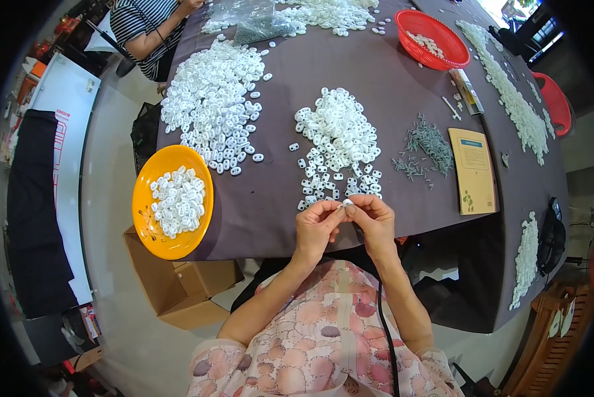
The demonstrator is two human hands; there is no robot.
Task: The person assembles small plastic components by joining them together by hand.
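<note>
My left hand [317, 226] and my right hand [376, 223] meet at the table's near edge, thumbs and fingertips pinched together around a small white plastic piece [347, 202]. Fingers cover most of it; whether anything else is in the pinch cannot be made out. Just beyond my fingertips lies a heap of white two-holed plastic pieces [340, 126], with several scattered in front of it. Right of that heap is a pile of small grey screw-like rods [432, 144]. To the left, an orange oval dish [145, 228] holds more white pieces.
A larger heap of white oval pieces [211, 92] spreads at the left. Farther back are a clear plastic bag [260, 26], a red basket [403, 41] and a co-worker's arm [155, 43]. A tan booklet [475, 173] lies right. Below the table's edge stands a cardboard box [188, 314].
</note>
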